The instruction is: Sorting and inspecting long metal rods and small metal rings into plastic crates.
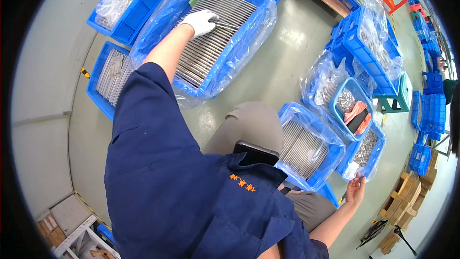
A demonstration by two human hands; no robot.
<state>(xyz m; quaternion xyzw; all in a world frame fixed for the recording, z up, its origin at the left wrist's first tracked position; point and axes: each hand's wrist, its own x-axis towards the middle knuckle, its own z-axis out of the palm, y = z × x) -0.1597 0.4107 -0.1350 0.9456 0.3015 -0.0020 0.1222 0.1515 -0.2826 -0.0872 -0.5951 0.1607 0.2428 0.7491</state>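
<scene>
My left hand [201, 21], in a white glove, reaches into a large blue crate [239, 55] lined with clear plastic and full of long thin metal rods [206, 50]. Its fingers pinch one or two rods lifted off the pile. My right hand [355, 189] is bare, held low at the right with its palm up and fingers apart, holding nothing. It hovers just below a small blue bin of small metal parts [366, 148]. Between my hands, by my knee, stands another blue crate of rods [303, 151].
More plastic-lined blue crates stand at the top left [127, 0] and left [111, 76]. A light blue bin [352, 103] holds small metal parts and orange gloves. Stacked blue crates and a green stool [400, 98] line the right. Cardboard boxes [407, 194] sit at the lower right.
</scene>
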